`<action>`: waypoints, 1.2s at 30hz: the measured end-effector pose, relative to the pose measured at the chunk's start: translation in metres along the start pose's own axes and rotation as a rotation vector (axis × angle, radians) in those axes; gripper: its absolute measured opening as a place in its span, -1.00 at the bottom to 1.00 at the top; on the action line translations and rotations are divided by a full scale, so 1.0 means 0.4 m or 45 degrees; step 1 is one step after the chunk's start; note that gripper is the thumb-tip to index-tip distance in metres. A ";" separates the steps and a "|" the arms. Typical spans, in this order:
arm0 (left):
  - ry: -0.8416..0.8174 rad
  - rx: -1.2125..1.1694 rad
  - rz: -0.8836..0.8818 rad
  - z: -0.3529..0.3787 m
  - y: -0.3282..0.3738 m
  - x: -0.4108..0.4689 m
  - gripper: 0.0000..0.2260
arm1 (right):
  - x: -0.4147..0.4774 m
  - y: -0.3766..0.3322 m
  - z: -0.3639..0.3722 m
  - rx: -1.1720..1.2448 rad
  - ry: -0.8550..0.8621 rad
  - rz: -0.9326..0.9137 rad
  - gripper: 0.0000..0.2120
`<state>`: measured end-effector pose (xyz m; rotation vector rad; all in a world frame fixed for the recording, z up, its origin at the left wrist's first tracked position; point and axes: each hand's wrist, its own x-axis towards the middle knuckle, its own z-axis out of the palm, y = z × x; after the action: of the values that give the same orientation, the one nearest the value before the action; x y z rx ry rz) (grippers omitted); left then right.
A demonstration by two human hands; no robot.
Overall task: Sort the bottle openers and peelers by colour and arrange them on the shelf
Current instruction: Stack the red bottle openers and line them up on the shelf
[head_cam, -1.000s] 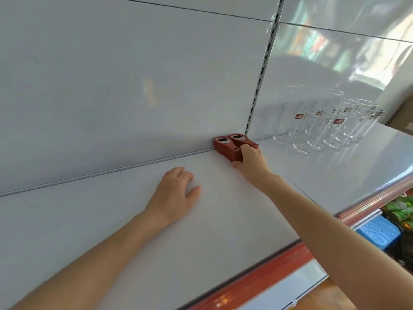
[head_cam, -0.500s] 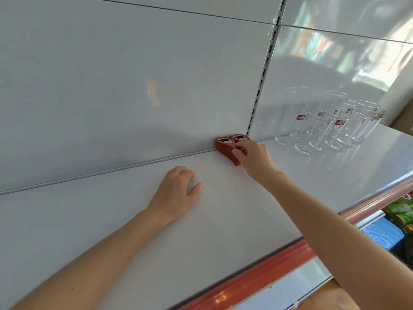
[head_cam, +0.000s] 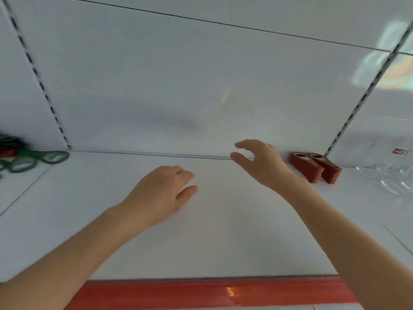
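Two stacks of red bottle openers (head_cam: 315,167) stand side by side against the back wall of the white shelf (head_cam: 223,242), at the right. My right hand (head_cam: 261,162) hovers just left of them, fingers loosely spread, holding nothing. My left hand (head_cam: 161,193) rests palm down on the shelf in the middle, empty. At the far left edge lie green peelers or openers (head_cam: 33,161) with a dark and red pile (head_cam: 7,145) behind them.
Clear drinking glasses (head_cam: 388,173) stand at the far right, blurred. A red price strip (head_cam: 212,294) runs along the shelf's front edge. Slotted uprights (head_cam: 355,104) rise on the back wall at left and right.
My right hand has let go of the red openers and pulled away to the left. The view has swung left, bringing the green items into sight. My left hand stays on the shelf.
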<state>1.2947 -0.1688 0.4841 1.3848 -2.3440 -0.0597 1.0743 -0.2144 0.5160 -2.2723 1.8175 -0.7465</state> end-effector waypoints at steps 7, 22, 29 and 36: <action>0.151 0.094 -0.447 -0.201 -0.235 -0.350 -0.42 | 0.025 -0.369 0.187 0.076 -0.193 -0.323 -0.65; 0.256 0.158 -0.853 -0.470 -0.567 -0.904 -0.61 | -0.067 -1.111 0.551 0.192 -0.515 -0.751 -0.69; 0.413 0.121 -0.950 -0.476 -0.647 -0.936 -0.69 | -0.017 -1.230 0.647 -0.163 -0.576 -0.808 -0.70; 0.588 0.087 -0.967 -0.492 -0.704 -0.863 -0.66 | 0.032 -1.243 0.614 -0.455 -0.510 -1.072 -0.81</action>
<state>1.7457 0.0151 0.4820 1.9928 -1.3757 0.1122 1.6245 -0.1442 0.5069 -3.1407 0.8281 0.0098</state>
